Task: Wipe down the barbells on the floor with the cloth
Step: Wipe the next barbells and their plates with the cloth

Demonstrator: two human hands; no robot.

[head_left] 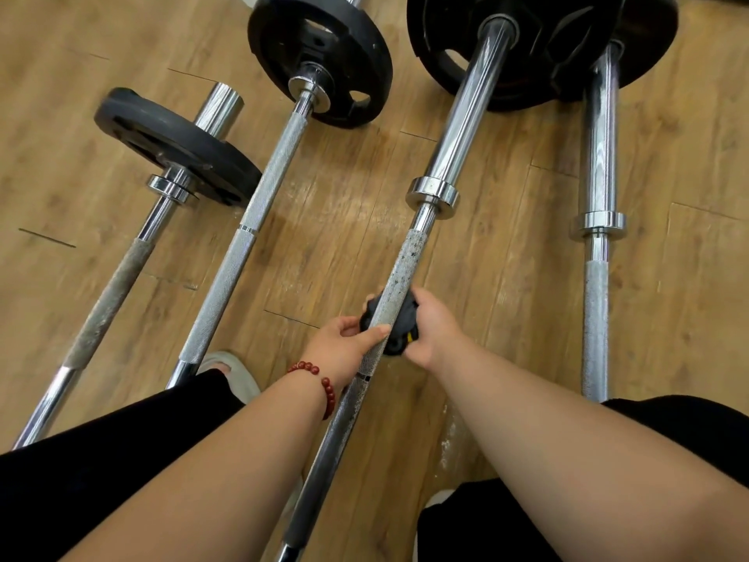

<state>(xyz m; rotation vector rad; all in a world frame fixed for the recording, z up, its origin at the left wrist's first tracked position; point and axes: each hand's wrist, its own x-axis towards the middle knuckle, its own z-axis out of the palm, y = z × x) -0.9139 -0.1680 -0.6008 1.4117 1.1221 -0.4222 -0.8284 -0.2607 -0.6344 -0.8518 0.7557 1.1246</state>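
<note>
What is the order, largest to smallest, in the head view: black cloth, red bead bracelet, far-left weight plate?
1. far-left weight plate, clearly largest.
2. black cloth, partly hidden.
3. red bead bracelet, close to the cloth in span, so these two are unsure.

Four barbells: far-left barbell [109, 294], second barbell [227, 277], middle barbell [466, 115], right barbell [595, 310]. Four black plates [320, 54], one on each bar, in the upper part of the frame. One cloth [401, 318]. Two hands: left hand [344, 350], right hand [433, 330]. One red bracelet [309, 366].
</note>
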